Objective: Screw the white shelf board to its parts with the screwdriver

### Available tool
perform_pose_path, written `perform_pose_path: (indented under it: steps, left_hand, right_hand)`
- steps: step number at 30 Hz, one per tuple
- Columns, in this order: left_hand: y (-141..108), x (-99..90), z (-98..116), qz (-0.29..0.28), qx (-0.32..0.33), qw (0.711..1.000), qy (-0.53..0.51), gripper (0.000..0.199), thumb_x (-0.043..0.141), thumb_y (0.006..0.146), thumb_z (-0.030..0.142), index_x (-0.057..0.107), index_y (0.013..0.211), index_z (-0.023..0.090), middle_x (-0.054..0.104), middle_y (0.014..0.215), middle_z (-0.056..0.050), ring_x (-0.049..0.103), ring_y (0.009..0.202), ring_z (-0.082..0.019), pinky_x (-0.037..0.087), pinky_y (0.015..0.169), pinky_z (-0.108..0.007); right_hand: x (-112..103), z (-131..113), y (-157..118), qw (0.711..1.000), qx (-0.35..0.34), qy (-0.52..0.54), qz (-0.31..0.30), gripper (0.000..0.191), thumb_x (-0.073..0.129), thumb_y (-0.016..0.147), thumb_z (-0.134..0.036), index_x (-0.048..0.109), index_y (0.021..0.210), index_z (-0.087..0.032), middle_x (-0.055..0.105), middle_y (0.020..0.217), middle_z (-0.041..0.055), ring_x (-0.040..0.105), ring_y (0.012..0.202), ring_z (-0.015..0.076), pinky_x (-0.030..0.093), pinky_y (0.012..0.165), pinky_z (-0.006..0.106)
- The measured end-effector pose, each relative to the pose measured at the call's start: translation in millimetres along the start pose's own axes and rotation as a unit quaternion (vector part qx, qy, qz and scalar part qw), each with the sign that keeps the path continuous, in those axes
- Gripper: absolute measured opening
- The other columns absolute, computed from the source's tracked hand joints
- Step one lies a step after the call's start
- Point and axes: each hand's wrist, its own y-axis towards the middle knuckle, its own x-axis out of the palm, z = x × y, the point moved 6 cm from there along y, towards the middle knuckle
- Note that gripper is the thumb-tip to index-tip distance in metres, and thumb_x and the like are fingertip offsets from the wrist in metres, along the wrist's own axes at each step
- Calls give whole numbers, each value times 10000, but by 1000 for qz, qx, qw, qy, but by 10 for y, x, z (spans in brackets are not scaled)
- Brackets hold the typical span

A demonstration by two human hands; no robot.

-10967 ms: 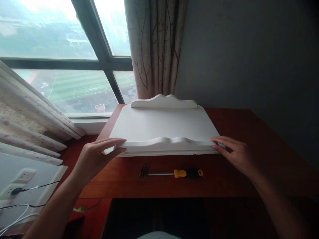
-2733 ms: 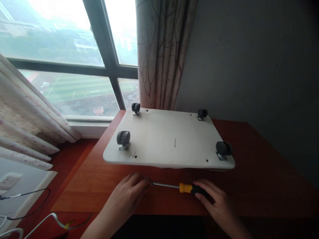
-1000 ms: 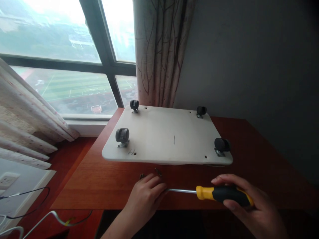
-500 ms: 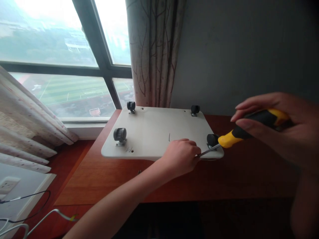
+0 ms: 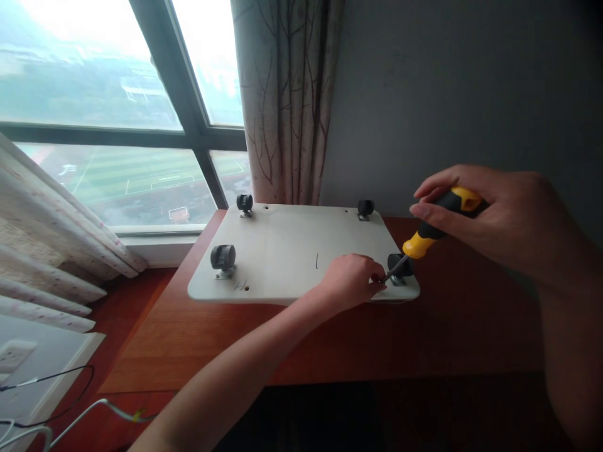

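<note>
My right hand (image 5: 490,207) grips a yellow-and-black screwdriver (image 5: 440,216), its shaft slanting down to the left beside the near right caster (image 5: 400,266). The fingertips of my left hand (image 5: 353,278) are pinched together at the screwdriver's tip, over the near right corner of a white board (image 5: 277,251). Whether they hold a screw or the tip itself is hidden. Black casters on metal plates stand wheels-up at the board's corners: near left (image 5: 223,257), far left (image 5: 244,203) and far right (image 5: 365,208). Small holes and pencil marks show on the board.
The board lies on a reddish-brown wooden table (image 5: 198,345). Behind it are a patterned curtain (image 5: 287,100), a grey wall (image 5: 447,94) and a window (image 5: 188,135). A wall socket (image 5: 16,356) and white cables (image 5: 113,407) are at lower left.
My right hand has moved left and the screwdriver now stands more steeply. Its tip and my left fingertips have shifted from the board's front edge onto its surface near the caster.
</note>
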Motion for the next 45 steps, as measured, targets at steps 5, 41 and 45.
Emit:
perform_pose_path:
  steps: [5, 41, 45]
  left_hand:
    - [-41, -1, -34, -1, -9, 1000, 13, 128, 674, 868, 296, 775, 915, 234, 745, 866, -28, 644, 780, -190, 380, 575, -257]
    - [-1486, 463, -77, 26, -30, 995, 97, 293, 495, 877, 78, 612, 1131, 167, 138, 1706, -133, 663, 1063, -277, 606, 848, -432]
    - [-1512, 518, -88, 12, -39, 995, 90, 261, 515, 885, 95, 611, 1114, 175, 121, 1709, -124, 663, 1032, -273, 608, 807, -415]
  right_hand:
    - [76, 68, -15, 1000, 14, 5, -16, 353, 665, 843, -624, 730, 918, -285, 751, 857, -38, 648, 707, 163, 420, 616, 276]
    - [277, -10, -116, 977, -1, 12, -213, 314, 564, 905, -345, 624, 1203, -264, 695, 1184, 58, 663, 885, 203, 464, 714, 293]
    - [283, 27, -95, 987, -3, -62, -147, 291, 617, 916, -465, 648, 1139, -279, 726, 1021, 31, 639, 790, 202, 429, 696, 310]
